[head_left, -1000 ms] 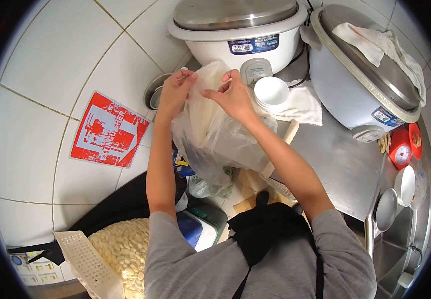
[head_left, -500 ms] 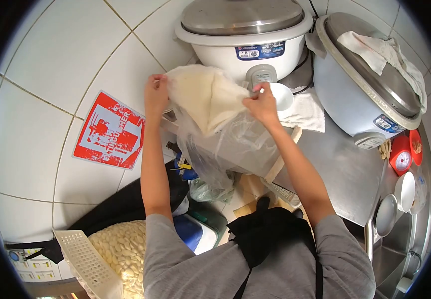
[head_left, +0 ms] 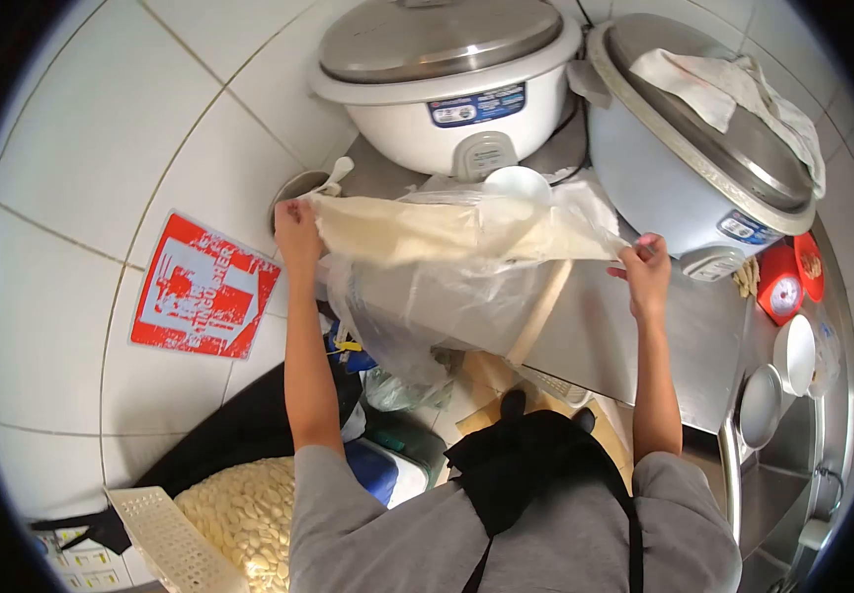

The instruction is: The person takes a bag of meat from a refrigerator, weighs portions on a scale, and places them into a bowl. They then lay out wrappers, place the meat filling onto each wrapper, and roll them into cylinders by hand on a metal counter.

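The sheet [head_left: 427, 232] was stretched beside the bowl [head_left: 518, 182], its ends pinched in the nearly closed left hand [head_left: 296, 234] and right hand [head_left: 648, 273]; the bowl could have been knocked by its swing.

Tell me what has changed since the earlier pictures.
The right hand has moved out to the right and the left hand slightly left, drawing the cream sheet, bunched between them before, into a wide strip. Each hand now grips one end. The rice cookers and red-and-white sign stay in place.
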Demonstrator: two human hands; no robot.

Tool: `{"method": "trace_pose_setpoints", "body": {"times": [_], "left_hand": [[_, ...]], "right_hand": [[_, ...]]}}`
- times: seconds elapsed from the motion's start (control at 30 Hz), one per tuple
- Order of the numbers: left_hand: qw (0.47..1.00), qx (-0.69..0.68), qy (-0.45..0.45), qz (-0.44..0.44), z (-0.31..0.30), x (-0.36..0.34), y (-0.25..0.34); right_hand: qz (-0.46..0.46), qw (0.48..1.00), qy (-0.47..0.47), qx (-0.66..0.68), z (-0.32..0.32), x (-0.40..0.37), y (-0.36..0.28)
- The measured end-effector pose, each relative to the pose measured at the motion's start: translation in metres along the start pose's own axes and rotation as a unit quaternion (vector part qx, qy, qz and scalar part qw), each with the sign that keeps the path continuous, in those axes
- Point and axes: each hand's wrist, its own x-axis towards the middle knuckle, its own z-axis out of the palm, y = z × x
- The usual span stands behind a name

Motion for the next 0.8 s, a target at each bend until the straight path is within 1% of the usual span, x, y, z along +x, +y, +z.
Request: {"method": "trace_pose_setpoints", "body": {"times": [0.03, 0.1, 0.13, 0.17, 0.2, 0.23, 0.3, 0.33, 0.37, 0.4, 0.43, 0.47, 0.5, 0.53, 0.57, 0.6, 0.63, 0.67, 0.73, 0.77, 0.8], "left_hand": [[1.000, -0.008, -0.009, 0.003, 0.007, -0.001, -0.006], [1.000, 0.002, 0.021, 0.002, 0.021, -0.007, -0.015], [1.000, -0.002, 0.016, -0.002, 0.026, -0.005, -0.024], [1.000, -0.008, 0.012, -0.005, 0.030, -0.005, -0.019], [0.999, 0.016, 0.010, 0.032, 0.035, -0.009, -0.014], [0.999, 0.034, -0.020, 0.016, 0.036, -0.014, 0.004], [0.992, 0.082, -0.078, 0.055, 0.051, -0.008, -0.011], [0.991, 0.077, -0.090, 0.061, 0.051, -0.008, -0.014], [0.988, 0.105, -0.093, 0.072, 0.048, -0.006, -0.009], [0.983, 0.131, -0.093, 0.084, 0.049, -0.006, -0.003], [0.977, 0.176, -0.089, 0.080, 0.045, -0.007, 0.015], [0.969, 0.221, -0.083, 0.075, 0.037, -0.009, 0.038], [0.969, 0.214, -0.091, 0.083, 0.027, -0.014, 0.060], [0.977, 0.177, -0.089, 0.083, 0.017, -0.022, 0.083], [0.983, 0.141, -0.088, 0.081, 0.017, -0.030, 0.104], [0.982, 0.135, -0.095, 0.087, 0.025, -0.044, 0.123], [0.984, 0.026, -0.145, 0.098, 0.035, -0.064, 0.144], [0.972, -0.083, -0.192, 0.106, 0.044, -0.086, 0.163], [0.931, -0.133, -0.325, 0.098, 0.081, -0.138, 0.193], [0.900, -0.149, -0.395, 0.103, 0.111, -0.163, 0.195], [0.870, -0.164, -0.441, 0.145, 0.136, -0.188, 0.201]], "right_hand": [[-0.001, 1.000, 0.011, -0.004, -0.014, -0.005, -0.009], [-0.027, 0.998, 0.040, 0.040, -0.045, -0.017, -0.037], [-0.039, 0.999, 0.026, 0.016, -0.066, -0.020, -0.051], [-0.052, 0.999, 0.012, -0.008, -0.086, -0.022, -0.065], [-0.067, 0.997, -0.003, 0.024, -0.100, -0.025, -0.077], [-0.068, 0.997, 0.014, 0.018, -0.110, -0.028, -0.087], [-0.059, 0.995, -0.074, -0.036, -0.121, -0.031, -0.100], [-0.068, 0.988, -0.114, -0.075, -0.125, -0.027, -0.101], [-0.035, 0.985, -0.157, -0.065, -0.126, -0.027, -0.106], [-0.056, 0.979, -0.174, -0.090, -0.127, -0.027, -0.113], [-0.076, 0.972, -0.190, -0.116, -0.129, -0.029, -0.121], [-0.083, 0.977, -0.186, -0.068, -0.131, -0.035, -0.131], [-0.092, 0.979, -0.182, -0.021, -0.136, -0.040, -0.138], [-0.113, 0.980, -0.165, 0.003, -0.148, -0.042, -0.140], [-0.122, 0.982, -0.145, 0.003, -0.162, -0.044, -0.141], [-0.111, 0.985, -0.130, -0.021, -0.179, -0.044, -0.138], [-0.100, 0.987, -0.116, -0.046, -0.196, -0.043, -0.133], [-0.099, 0.988, -0.109, -0.050, -0.214, -0.039, -0.122], [0.026, 0.980, -0.098, -0.173, -0.246, -0.029, -0.088], [0.061, 0.970, -0.092, -0.216, -0.257, -0.025, -0.067], [0.097, 0.957, -0.086, -0.258, -0.268, -0.023, -0.044]]}}
